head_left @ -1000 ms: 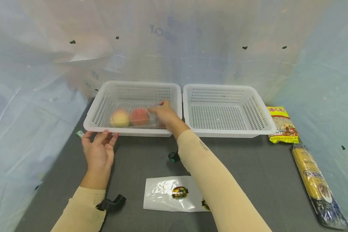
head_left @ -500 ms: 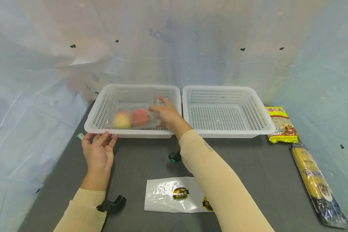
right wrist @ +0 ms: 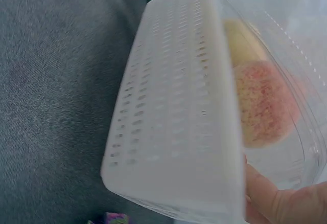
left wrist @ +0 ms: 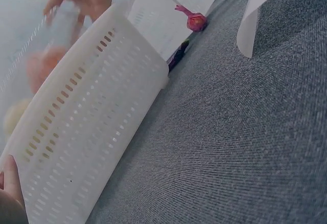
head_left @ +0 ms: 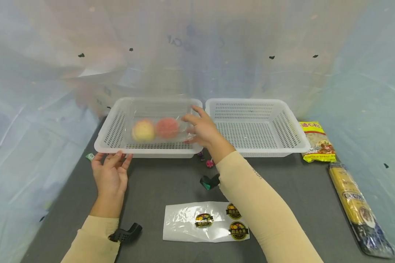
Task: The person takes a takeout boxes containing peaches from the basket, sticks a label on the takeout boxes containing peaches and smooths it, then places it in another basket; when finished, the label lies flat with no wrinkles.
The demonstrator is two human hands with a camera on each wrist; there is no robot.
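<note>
Two peaches sit in a clear box (head_left: 158, 126) that my right hand (head_left: 202, 128) pinches by its right end, raised over the left basket (head_left: 113, 133); my left hand (head_left: 110, 173) lies flat, fingers relaxed, against the basket's near wall. From my right wrist, the box (right wrist: 271, 96) shows beyond that wall, my grip at its lower edge.

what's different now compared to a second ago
The right hand, holding the clear box with two peaches, has lifted it up and toward the right inside the left basket. Two small candies now show by the basket's front. The left hand stays against the basket's front rim; the right basket and packets are unmoved.
</note>
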